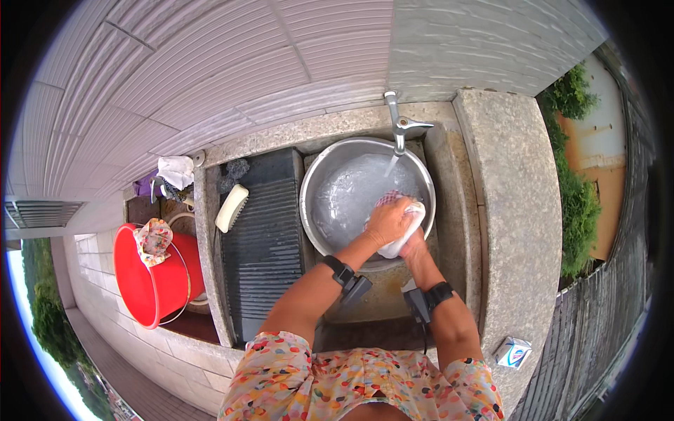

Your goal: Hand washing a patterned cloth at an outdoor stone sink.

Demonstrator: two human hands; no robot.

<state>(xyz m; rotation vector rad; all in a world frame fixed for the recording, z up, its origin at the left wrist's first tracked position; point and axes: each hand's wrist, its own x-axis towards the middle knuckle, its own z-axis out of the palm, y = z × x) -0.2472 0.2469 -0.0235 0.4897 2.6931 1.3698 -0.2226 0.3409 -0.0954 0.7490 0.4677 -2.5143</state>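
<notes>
I see both hands together over the near rim of a round metal basin (330, 210) that sits in the right half of a stone sink (449, 182). My left hand (388, 221) lies on top of a wet white cloth (407, 235), its fingers curled down and pressed around the bundle; a bit of pink checked fabric (387, 198) shows just beyond the knuckles. My right hand (414, 247) is tucked beneath the cloth, mostly hidden, so I cannot tell how its fingers are set, though it touches the cloth from below. A thin stream runs from the tap (399, 125) at the sink's back edge into the water-filled basin. In the left half of the sink lies a ribbed washboard (263, 245), with a pale scrubbing brush (231, 208) at its far left corner. A red bucket (151, 281) stands beyond the sink's left wall, and a small carton (513, 352) rests on the near right corner of the ledge.
</notes>
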